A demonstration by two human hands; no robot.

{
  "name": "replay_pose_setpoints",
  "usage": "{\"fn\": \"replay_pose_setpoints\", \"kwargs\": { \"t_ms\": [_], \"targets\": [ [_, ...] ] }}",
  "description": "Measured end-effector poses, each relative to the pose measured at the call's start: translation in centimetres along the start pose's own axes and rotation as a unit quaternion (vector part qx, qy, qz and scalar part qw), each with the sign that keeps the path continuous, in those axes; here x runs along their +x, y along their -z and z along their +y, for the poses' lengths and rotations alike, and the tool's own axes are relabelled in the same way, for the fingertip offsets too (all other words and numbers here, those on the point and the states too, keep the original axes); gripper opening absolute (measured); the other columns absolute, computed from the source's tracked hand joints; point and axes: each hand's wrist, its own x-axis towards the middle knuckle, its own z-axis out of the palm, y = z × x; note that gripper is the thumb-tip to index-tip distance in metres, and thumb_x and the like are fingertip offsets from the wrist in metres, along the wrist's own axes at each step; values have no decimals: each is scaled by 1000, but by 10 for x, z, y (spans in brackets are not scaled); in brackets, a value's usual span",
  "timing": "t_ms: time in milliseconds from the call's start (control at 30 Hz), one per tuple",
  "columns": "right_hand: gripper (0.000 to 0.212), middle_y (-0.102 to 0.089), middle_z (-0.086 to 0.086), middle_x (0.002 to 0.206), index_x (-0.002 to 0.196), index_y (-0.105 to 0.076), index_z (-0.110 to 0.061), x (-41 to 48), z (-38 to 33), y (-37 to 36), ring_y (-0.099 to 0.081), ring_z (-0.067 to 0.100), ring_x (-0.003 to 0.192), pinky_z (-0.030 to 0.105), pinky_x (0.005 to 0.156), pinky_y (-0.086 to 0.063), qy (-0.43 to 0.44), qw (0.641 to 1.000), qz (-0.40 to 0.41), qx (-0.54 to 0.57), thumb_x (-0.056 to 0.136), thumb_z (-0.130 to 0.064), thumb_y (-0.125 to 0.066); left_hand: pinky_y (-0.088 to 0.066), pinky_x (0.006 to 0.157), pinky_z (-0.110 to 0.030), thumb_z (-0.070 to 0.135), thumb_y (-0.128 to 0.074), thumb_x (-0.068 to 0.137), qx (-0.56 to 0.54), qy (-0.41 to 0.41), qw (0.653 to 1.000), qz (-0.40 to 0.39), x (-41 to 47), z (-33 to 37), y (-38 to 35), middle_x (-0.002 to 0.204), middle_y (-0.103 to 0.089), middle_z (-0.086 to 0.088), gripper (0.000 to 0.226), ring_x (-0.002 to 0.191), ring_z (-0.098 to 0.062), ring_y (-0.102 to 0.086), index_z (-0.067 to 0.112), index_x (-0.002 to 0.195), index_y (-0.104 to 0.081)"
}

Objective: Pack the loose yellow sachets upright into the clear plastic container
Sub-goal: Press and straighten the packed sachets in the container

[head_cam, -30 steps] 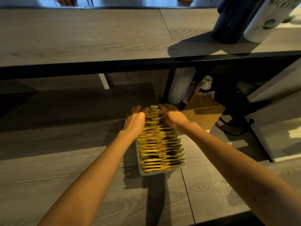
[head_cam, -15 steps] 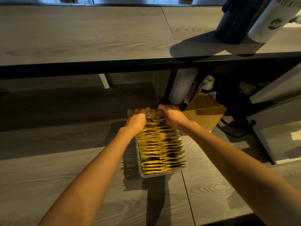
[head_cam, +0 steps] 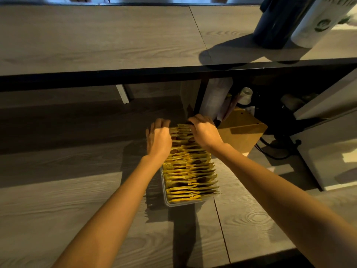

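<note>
Hands (head_cam: pixel 158 141) (head_cam: pixel 205 133) still curled atop sachets (head_cam: pixel 190 171)

A single wide-angle camera, worn on the person's head, looked forward and steeply down along both forearms. It sat close above the wood-grain surface (head_cam: pixel 58 209), with the left hand (head_cam: pixel 158 142) and the right hand (head_cam: pixel 205 133) near the middle of the frame. The upper shelf (head_cam: pixel 96 35) crossed the top of the view, its edges bowed by the lens.
</note>
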Motion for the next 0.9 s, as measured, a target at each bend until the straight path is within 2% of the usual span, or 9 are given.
{"fn": "replay_pose_setpoints", "kwargs": {
  "t_ms": [133,200,300,433,533,600,667,700,900],
  "targets": [
    [33,-55,15,132,126,-52,-5,-35,-8,-2,-49,31,123,38,109,-31,11,1000,-20,19,96,-11,-42,-25,113,-39,14,-31,100,34,-29,999,8,-30,15,-5,144,-41,-10,41,134,-25,-37,11,140,-36],
    [34,-54,13,130,129,-48,-7,-52,-9,-11,-47,28,124,38,109,-29,8,999,-42,28,98,-17,-38,-19,116,-40,22,-26,102,42,-31,998,-32,-45,17,-15,149,-34,-8,45,140,-23,-28,11,145,-27],
    [45,-37,8,148,143,-30,-11,-62,-7,-21,-30,23,139,39,116,-18,-18,996,-86,30,102,-27,-27,-6,120,-45,31,-19,102,35,-12,994,-100,-55,14,-26,158,-17,-7,50,147,-22,-12,13,149,-16],
    [52,-10,0,160,149,-12,-17,-53,-2,-21,-6,18,148,45,119,-5,-39,992,-122,24,102,-37,-19,-9,119,-49,31,-19,102,51,-17,994,-92,-44,8,-29,152,-30,-7,46,143,-23,-23,15,143,-29],
    [54,2,-3,160,150,-4,-19,-39,1,-22,5,17,148,47,119,-1,-44,990,-135,7,101,-39,-17,-11,118,-52,32,-19,102,57,3,992,-113,-32,11,-23,135,-51,-10,43,131,-27,-40,12,124,-51],
    [55,13,-5,159,149,3,-22,-32,1,-24,13,15,147,48,118,4,-46,989,-139,0,101,-40,-16,-5,119,-52,32,-18,102,60,9,991,-117,-26,10,-24,150,-34,-10,46,141,-26,-26,14,138,-40],
    [55,16,-5,158,149,6,-24,-28,2,-26,17,15,146,49,119,7,-46,988,-145,-13,101,-39,-15,5,120,-49,33,-17,102,83,-4,990,-113,-19,6,-29,160,8,-3,53,148,-20,5,20,151,-1],
    [55,17,-5,158,149,7,-24,-27,2,-26,17,14,146,50,118,7,-46,988,-148,-18,101,-39,-15,6,119,-48,34,-17,102,98,-9,989,-111,-17,5,-31,159,17,-1,56,147,-19,13,20,150,8],
    [57,7,2,160,150,-4,-19,-35,0,-13,8,19,148,49,118,2,-21,993,-119,-15,101,-33,-28,12,117,-50,34,-18,102,70,-16,988,-136,-20,6,-18,157,23,-3,57,146,-20,20,19,150,10]
  ]
}}
